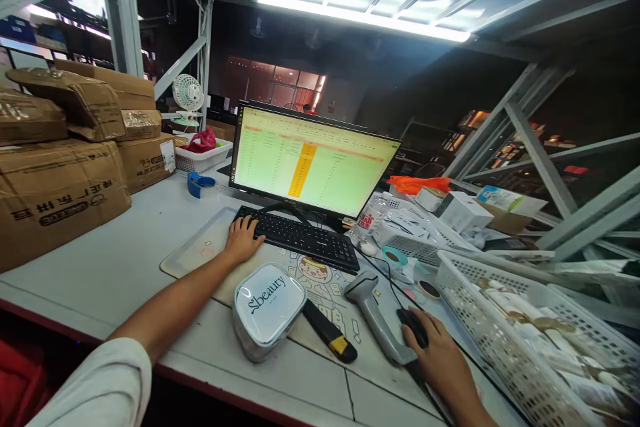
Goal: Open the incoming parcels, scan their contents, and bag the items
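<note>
White and wide, the surface [90, 273] holds lots of things. Big brown boxes [60, 193] are piled on the left, maybe so the arms have room to move. At the far side, in the middle, a screen [315, 160] is lit up with rows and an orange stripe. It faces the person, so it should be easy to read. A pale mat [200, 247] lies in the middle. On the near right, a white basket [480, 340] is full of small packs; its walls likely stop them from sliding off. The black keyboard [300, 237] sits just in front of the screen, where both can be seen together. Near the middle, between the two arms, is a pouch [270, 300] with its "beauty" side up. A gray scanner [377, 323] lies just left of the right hand [440, 353], probably so it is quick to grab. The left hand [243, 240] rests on the left end of the keyboard with its fingers spread, gripping nothing. The right hand is curled over the small black mouse [414, 328], holding it from above, which seems good for pushing it around.
</note>
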Demonstrator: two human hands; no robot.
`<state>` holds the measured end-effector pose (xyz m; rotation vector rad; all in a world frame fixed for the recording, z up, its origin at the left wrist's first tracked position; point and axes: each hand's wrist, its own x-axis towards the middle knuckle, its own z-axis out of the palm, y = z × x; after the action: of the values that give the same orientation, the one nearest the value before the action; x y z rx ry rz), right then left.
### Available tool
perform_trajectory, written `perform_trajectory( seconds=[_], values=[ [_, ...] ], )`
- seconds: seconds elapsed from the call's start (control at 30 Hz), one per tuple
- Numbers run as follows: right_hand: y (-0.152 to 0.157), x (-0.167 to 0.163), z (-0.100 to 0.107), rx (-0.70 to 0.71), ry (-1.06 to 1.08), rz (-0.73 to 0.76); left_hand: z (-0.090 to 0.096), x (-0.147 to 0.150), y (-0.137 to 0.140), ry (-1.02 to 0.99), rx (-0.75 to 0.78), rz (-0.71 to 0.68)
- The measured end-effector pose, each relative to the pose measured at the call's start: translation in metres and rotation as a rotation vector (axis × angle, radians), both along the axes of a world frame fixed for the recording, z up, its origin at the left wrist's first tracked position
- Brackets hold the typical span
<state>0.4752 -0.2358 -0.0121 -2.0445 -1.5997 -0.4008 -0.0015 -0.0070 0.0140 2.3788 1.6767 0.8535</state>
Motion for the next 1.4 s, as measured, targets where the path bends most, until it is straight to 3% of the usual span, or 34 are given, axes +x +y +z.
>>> perform_trajectory(
  seconds=[0.2,0.67,1.4],
  values=[
    [-0.006,-0.003,-0.001,-0.047,-0.029,-0.061,-0.016,0.000,0.009,0.082,0.020,-0.049],
    [-0.014,-0.012,0.005,-0.125,-0.057,-0.136,-0.016,0.000,0.010,0.134,0.025,-0.017],
    [-0.007,0.003,-0.004,-0.046,-0.014,-0.004,-0.015,0.001,0.010,0.134,-0.001,-0.019]
  ],
)
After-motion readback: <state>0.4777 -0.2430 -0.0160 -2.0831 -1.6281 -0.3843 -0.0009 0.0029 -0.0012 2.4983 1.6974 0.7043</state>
